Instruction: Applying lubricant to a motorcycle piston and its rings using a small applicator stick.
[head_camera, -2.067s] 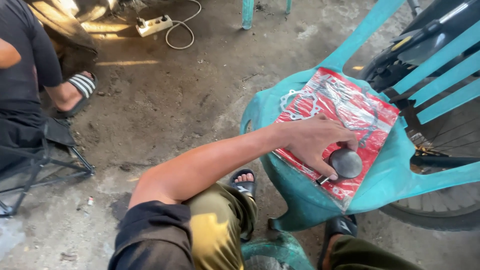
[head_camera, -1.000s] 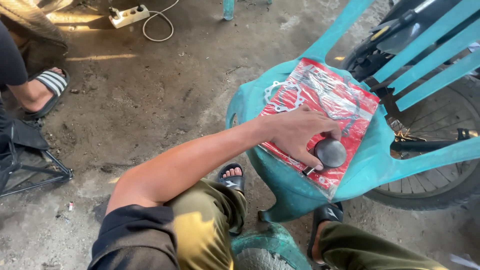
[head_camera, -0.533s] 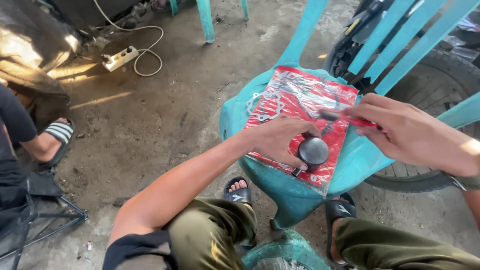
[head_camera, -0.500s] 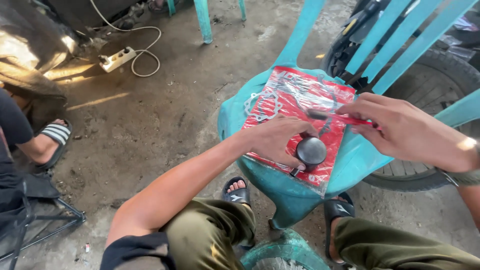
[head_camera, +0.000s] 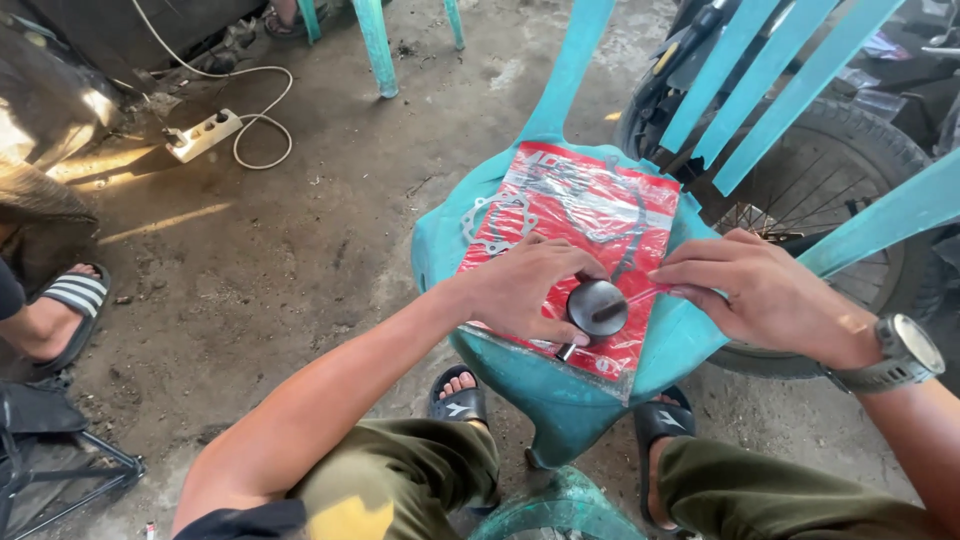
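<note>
Left hand (head_camera: 530, 290) fingers curled round dark round part (head_camera: 597, 307), steadying it on red packet (head_camera: 575, 225). Packet lies flat on teal chair (head_camera: 560, 395) seat. Right hand (head_camera: 765, 295) fingers pinched together on thin pink stick (head_camera: 650, 291), tip at part's rim. Wristwatch (head_camera: 900, 352) on right wrist. Wheel (head_camera: 835, 160) behind chair; power strip (head_camera: 203, 135) on floor, well apart.

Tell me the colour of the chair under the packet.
Teal chair, seen in the head view.

The person wears olive-green trousers (head_camera: 400, 480), black sandals (head_camera: 458, 405) and a grey wristwatch (head_camera: 905, 352) on the right wrist.
</note>
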